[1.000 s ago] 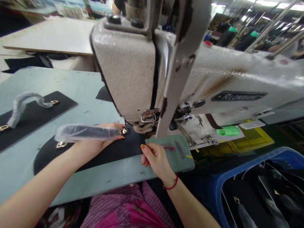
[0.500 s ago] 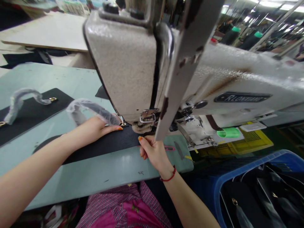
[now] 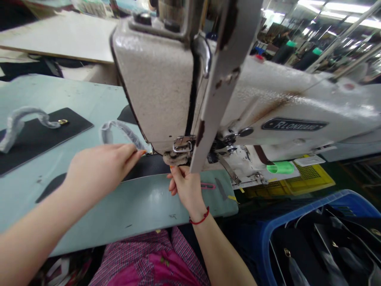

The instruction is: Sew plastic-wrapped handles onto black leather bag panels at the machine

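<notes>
A black leather-like panel [image 3: 146, 167] lies under the head of the sewing machine [image 3: 154, 83]. On it stands a handle wrapped in clear plastic [image 3: 111, 129], with metal hardware at its near end. My left hand [image 3: 98, 169] is over the panel, thumb and fingers pressed together beside that hardware; whatever is between them is hidden. Close to the presser foot, at the panel's right end, my right hand [image 3: 188, 188] is closed in a pinch. What its fingertips hold is too small to make out. The needle is hidden from view.
Another black panel with a wrapped handle [image 3: 71, 133] lies on the table's left. Pink thread snips [image 3: 207, 185] are right of my right hand. A blue bin [image 3: 264, 238] of black pieces stands at lower right, with a yellow crate [image 3: 320, 178] behind.
My left hand has lifted off the panel and drawn back slightly, away from the hardware. My right hand stays pinched near the presser foot. The camera view has shifted a little.
</notes>
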The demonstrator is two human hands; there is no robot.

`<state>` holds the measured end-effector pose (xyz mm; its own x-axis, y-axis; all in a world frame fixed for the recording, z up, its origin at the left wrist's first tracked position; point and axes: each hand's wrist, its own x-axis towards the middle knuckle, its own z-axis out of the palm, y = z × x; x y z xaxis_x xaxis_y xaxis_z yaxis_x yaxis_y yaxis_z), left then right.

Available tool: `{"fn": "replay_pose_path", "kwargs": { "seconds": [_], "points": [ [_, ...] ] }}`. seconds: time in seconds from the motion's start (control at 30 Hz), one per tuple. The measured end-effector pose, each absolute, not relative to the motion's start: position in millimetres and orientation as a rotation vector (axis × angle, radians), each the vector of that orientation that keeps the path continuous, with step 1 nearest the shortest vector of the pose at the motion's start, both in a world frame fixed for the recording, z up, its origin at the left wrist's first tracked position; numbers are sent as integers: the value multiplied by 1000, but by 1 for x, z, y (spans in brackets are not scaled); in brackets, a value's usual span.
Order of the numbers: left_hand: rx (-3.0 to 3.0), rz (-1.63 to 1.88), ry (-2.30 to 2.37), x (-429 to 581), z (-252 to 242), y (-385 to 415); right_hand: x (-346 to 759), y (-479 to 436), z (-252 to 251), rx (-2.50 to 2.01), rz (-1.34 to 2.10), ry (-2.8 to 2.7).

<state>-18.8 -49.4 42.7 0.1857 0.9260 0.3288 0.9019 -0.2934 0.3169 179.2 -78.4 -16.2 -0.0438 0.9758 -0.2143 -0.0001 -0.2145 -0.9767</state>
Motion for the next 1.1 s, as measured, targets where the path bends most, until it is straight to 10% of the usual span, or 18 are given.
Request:
{"fn": "replay_pose_path", "kwargs": {
  "seconds": [0.3, 1.1],
  "points": [
    [752, 999, 1075, 51, -22, -101, 181, -79, -11, -1388, 1318, -1221],
    [594, 1042, 1225, 53, -28, -78, 161, -92, -23, -1300, 1228, -902]
  ]
}}
